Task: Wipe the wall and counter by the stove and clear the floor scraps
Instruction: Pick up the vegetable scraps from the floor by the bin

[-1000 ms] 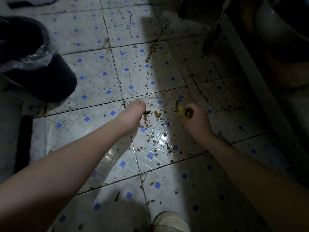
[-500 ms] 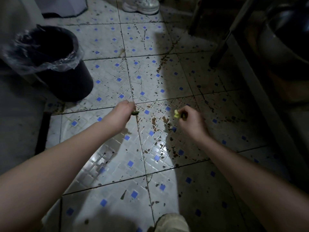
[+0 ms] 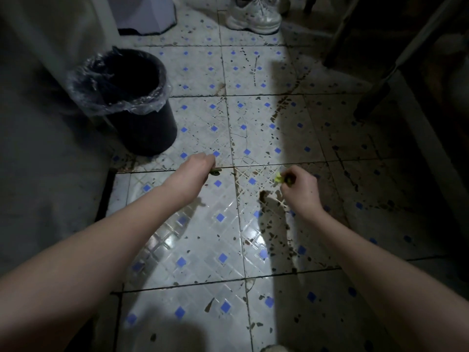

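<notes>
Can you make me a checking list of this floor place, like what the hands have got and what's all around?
Surface: white glossy floor tiles with small blue squares, speckled with brown stains.
Job's things: small dark green scrap; small yellow-green scrap; round black bin with clear plastic liner, upright, left of the hands.
Clutter: nothing seen beyond the stains.
Hands: left hand holds the dark green scrap; right hand pinches the yellow-green scrap.
Cables: nothing seen.
Surroundings: white chunky sneaker at the far end; dark furniture legs on the right; grey cabinet side on the left.
</notes>
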`<move>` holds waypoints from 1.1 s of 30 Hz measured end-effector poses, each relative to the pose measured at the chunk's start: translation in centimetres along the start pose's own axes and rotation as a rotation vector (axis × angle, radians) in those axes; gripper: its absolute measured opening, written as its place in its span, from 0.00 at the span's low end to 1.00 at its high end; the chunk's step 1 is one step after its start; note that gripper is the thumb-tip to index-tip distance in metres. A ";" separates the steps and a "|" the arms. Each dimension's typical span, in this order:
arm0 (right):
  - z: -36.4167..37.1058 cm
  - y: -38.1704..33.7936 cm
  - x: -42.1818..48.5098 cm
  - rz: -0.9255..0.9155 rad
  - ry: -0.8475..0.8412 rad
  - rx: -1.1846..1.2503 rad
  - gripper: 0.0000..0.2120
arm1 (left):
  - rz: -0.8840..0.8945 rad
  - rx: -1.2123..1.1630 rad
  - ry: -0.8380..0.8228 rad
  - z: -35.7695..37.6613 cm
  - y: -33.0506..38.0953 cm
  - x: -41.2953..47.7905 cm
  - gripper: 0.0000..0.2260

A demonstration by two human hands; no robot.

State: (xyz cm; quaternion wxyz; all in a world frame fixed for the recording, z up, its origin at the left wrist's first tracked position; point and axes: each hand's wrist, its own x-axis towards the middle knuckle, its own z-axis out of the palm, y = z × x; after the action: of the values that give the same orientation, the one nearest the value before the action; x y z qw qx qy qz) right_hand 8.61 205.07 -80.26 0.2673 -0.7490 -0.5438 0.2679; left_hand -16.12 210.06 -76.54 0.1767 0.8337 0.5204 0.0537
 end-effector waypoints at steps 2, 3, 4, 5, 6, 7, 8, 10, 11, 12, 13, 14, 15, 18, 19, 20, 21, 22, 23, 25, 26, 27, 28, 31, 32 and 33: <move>0.7 -0.9 0.5 -0.012 -0.006 0.000 0.10 | -0.037 0.015 0.011 -0.7 -1.1 -0.4 0.11; 1.1 -1.4 0.7 -0.021 -0.006 0.002 0.09 | -0.053 0.017 0.017 -1.0 -1.7 -0.5 0.11; 1.5 -2.0 0.9 -0.037 -0.009 0.005 0.09 | -0.069 0.014 0.023 -1.4 -2.2 -0.7 0.11; 1.9 -2.6 1.2 -0.059 -0.017 0.007 0.09 | -0.083 0.012 0.028 -1.7 -2.7 -1.0 0.10; 2.2 -3.3 1.5 -0.082 -0.029 0.006 0.09 | -0.096 0.015 0.036 -2.1 -3.1 -1.2 0.10; 2.5 -4.0 1.9 -0.103 -0.040 0.003 0.08 | -0.109 0.023 0.049 -2.5 -3.6 -1.3 0.09; 2.9 -4.7 2.3 -0.122 -0.048 0.003 0.08 | -0.126 0.027 0.066 -3.0 -4.0 -1.5 0.08; 3.5 -6.3 3.2 -0.169 -0.055 0.024 0.08 | -0.162 0.024 0.115 -4.0 -4.9 -1.6 0.07; 3.8 -7.2 3.7 -0.196 -0.059 0.035 0.08 | -0.174 0.023 0.138 -4.4 -5.2 -1.6 0.06; 4.1 -8.1 4.2 -0.225 -0.064 0.042 0.08 | -0.182 0.024 0.156 -4.9 -5.5 -1.5 0.06; 4.4 -9.1 4.6 -0.253 -0.066 0.046 0.08 | -0.187 0.026 0.168 -5.4 -5.8 -1.5 0.05; 4.6 -10.2 5.1 -0.281 -0.066 0.047 0.08 | -0.193 0.026 0.170 -5.8 -5.9 -1.4 0.06; 4.8 -11.3 5.6 -0.309 -0.064 0.047 0.09 | -0.202 0.026 0.165 -6.2 -6.1 -1.4 0.07; 5.2 -15.0 7.4 -0.383 -0.046 0.052 0.09 | -0.216 0.033 0.153 -7.6 -6.6 -1.2 0.11; 5.3 -16.4 8.0 -0.409 -0.037 0.056 0.08 | -0.220 0.035 0.162 -8.2 -6.8 -1.1 0.12; 5.3 -17.7 8.6 -0.435 -0.026 0.063 0.08 | -0.225 0.035 0.178 -8.9 -7.1 -0.9 0.12; 5.4 -19.1 9.1 -0.455 -0.014 0.073 0.08 | -0.234 0.040 0.198 -9.6 -7.5 -0.6 0.12; 5.4 -20.5 9.7 -0.470 -0.001 0.087 0.08 | -0.247 0.050 0.214 -10.4 -7.8 -0.4 0.12; 5.4 -21.8 10.2 -0.483 0.011 0.098 0.08 | -0.261 0.066 0.227 -11.1 -8.1 -0.1 0.10; 5.5 -24.0 11.2 -0.513 0.026 0.112 0.08 | -0.279 0.096 0.266 -12.5 -8.8 0.7 0.08; 5.7 -25.0 11.6 -0.531 0.025 0.118 0.08 | -0.289 0.104 0.293 -13.1 -9.2 1.0 0.08; 5.8 -25.8 12.0 -0.551 0.021 0.123 0.08 | -0.307 0.108 0.316 -13.7 -9.5 1.4 0.10; 6.0 -26.5 12.3 -0.569 0.015 0.125 0.08 | -0.328 0.109 0.336 -14.2 -9.8 1.7 0.11; 6.7 -28.2 13.0 -0.605 -0.011 0.101 0.08 | -0.371 0.096 0.356 -15.4 -10.8 2.5 0.11; 6.9 -28.6 13.2 -0.611 -0.020 0.089 0.08 | -0.378 0.092 0.347 -15.6 -11.1 2.8 0.10; 7.1 -29.1 13.4 -0.613 -0.030 0.082 0.09 | -0.387 0.090 0.339 -15.7 -11.4 3.1 0.10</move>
State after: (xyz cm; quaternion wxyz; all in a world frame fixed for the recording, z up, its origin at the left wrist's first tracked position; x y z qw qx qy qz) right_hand -12.31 226.40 -66.73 0.3574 -0.5348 -0.7370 0.2075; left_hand -28.73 221.07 -66.21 0.0570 0.7047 0.6943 0.1345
